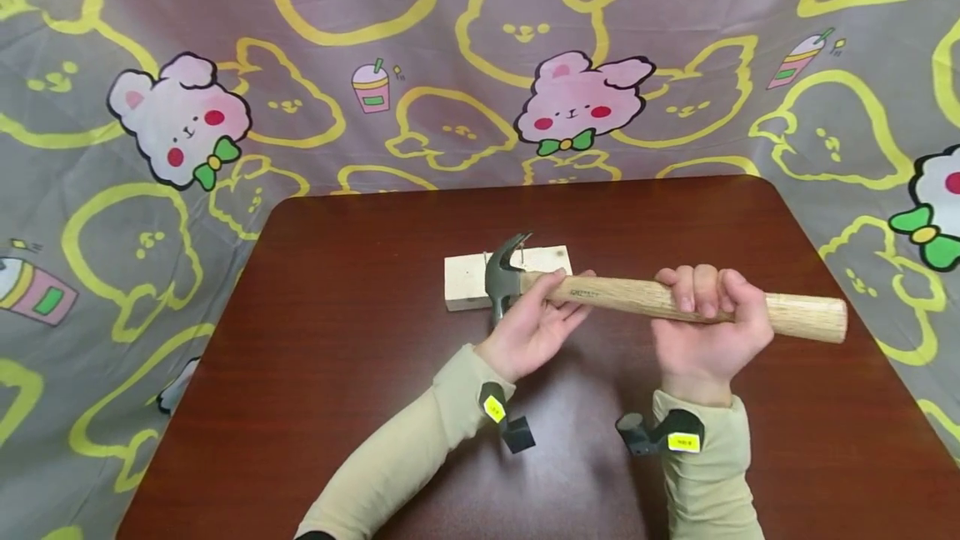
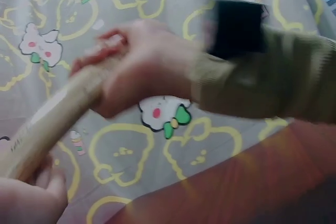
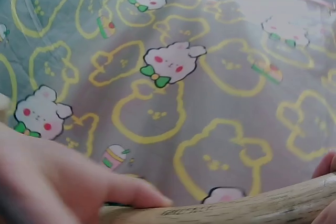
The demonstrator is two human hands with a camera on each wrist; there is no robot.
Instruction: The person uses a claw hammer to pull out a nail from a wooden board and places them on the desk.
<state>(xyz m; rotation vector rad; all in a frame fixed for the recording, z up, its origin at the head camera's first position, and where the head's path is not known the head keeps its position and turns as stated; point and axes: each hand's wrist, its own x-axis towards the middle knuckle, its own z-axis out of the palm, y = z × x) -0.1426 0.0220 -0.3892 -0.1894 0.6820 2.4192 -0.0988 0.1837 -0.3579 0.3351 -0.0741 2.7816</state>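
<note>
Hammer [image 1: 637, 297] is held aloft crosswise, supported at both ends, probably to steady its weight. I see the right hand [image 1: 699, 344] wrapped firmly round the handle [image 1: 806, 317], the left hand [image 1: 531, 327] lightly pinching near the head [image 1: 501, 275]. Behind, a block [image 1: 465, 280] with nails [image 1: 522, 256] rests on the table [image 1: 337, 273].

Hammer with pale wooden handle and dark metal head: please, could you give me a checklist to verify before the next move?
1. Right hand grips the claw hammer with pale wooden handle and dark metal head: ok.
2. Left hand holds the handle near the head: ok.
3. Pale rectangular wooden block lies on the glossy reddish-brown table: ok.
4. Block steadied by a hand: not ok; both hands hold the hammer.
5. Thin nails in the block straight: cannot tell, too small.
</note>
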